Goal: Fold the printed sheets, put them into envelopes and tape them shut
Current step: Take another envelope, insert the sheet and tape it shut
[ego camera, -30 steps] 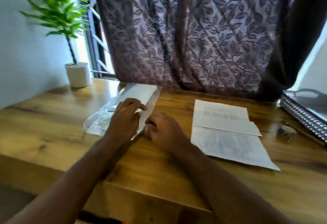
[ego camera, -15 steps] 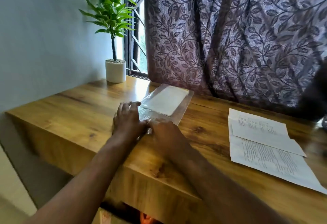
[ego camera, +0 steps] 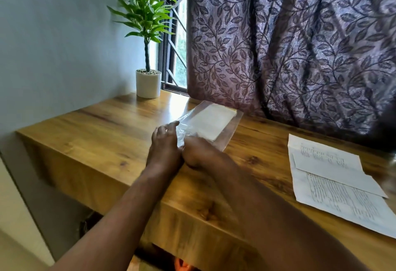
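Observation:
A clear plastic packet (ego camera: 232, 128) holding a stack of white envelopes (ego camera: 211, 122) lies on the wooden desk (ego camera: 96, 129) near the curtain. My left hand (ego camera: 165, 144) rests at the packet's near left corner, fingers stretched onto the crinkled plastic. My right hand (ego camera: 198, 152) is beside it at the packet's near end, fingers curled under and hidden, so its hold on the plastic is unclear. Two printed sheets (ego camera: 334, 176) lie overlapped on the desk to the right, unfolded.
A potted green plant (ego camera: 147, 71) stands at the desk's back left corner by the window. A patterned purple curtain (ego camera: 289, 46) hangs behind the desk. The desk's front edge runs just below my forearms.
The view has swung left, so the sheets sit further right in frame. Both hands stay at the packet's near end; the left fingers have shifted slightly onto the plastic.

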Available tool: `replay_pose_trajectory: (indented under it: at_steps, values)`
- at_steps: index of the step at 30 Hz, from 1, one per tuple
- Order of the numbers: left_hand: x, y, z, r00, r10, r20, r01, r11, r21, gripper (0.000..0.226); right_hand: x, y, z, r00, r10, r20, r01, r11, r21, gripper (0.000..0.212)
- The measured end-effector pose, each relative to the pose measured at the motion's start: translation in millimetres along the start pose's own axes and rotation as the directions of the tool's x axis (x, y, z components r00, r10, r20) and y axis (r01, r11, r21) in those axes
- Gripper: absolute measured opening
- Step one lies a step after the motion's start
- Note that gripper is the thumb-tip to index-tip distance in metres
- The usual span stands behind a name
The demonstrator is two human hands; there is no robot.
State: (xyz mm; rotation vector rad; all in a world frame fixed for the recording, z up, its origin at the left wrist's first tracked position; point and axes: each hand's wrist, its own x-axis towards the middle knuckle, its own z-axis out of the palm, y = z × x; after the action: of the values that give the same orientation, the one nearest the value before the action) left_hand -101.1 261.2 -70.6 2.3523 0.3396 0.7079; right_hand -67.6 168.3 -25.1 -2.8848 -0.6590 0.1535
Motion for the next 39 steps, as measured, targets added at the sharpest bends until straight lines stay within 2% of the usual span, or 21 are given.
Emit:
replay_pose_trajectory:
  at_steps: [2, 5, 9, 13, 15, 19, 26, 29, 34, 39]
  values:
    - [-1, 1, 0, 1.000, 0.001, 0.010, -0.001, 1.000, -0.016, 0.073, 8, 0, 0, 0.999, 0.021, 0.026, -0.020, 0.999, -0.044, 0.039]
    - [-2, 3, -2, 1.000, 0.000, 0.004, 0.000, 0.999, -0.039, 0.076, 17, 1, -2, 0.998, 0.047, 0.052, -0.042, 0.995, -0.094, 0.059]
    - [-3, 5, -4, 1.000, -0.010, 0.018, 0.011, 0.998, -0.066, 0.083, 29, -4, -10, 0.994, 0.093, 0.057, -0.084, 0.986, -0.142, 0.069]
    - [-2, 3, -3, 1.000, 0.020, -0.013, -0.021, 0.998, -0.063, 0.080, 41, -5, -20, 0.990, 0.115, 0.077, -0.102, 0.982, -0.157, 0.058]
    - [-3, 3, -3, 0.999, 0.038, -0.010, -0.039, 0.997, -0.061, 0.080, 46, -1, -21, 0.996, 0.058, 0.074, -0.042, 0.977, -0.209, 0.055]
    - [-3, 1, -2, 0.999, 0.049, -0.009, -0.049, 0.998, -0.046, 0.082, 49, 0, -29, 0.999, 0.029, -0.020, -0.033, 0.969, -0.246, 0.041]
    - [-2, 3, -2, 1.000, -0.003, -0.013, 0.001, 0.993, -0.117, 0.085, 49, -13, -16, 0.982, -0.179, -0.067, 0.125, 0.869, -0.479, 0.042]
    - [-1, 4, -4, 1.000, -0.017, -0.019, 0.015, 0.991, -0.137, 0.087, 51, -16, -12, 0.961, -0.248, -0.121, 0.148, 0.833, -0.534, 0.040]
    - [0, 6, -6, 1.000, -0.012, 0.005, 0.013, 0.986, -0.168, 0.094, 46, -17, -10, 0.938, -0.267, -0.223, 0.108, 0.833, -0.542, 0.031]
    - [2, 5, -7, 0.999, -0.025, -0.032, 0.018, 0.980, -0.200, 0.092, 23, -19, -14, 0.900, -0.287, -0.327, 0.111, 0.878, -0.466, 0.027]
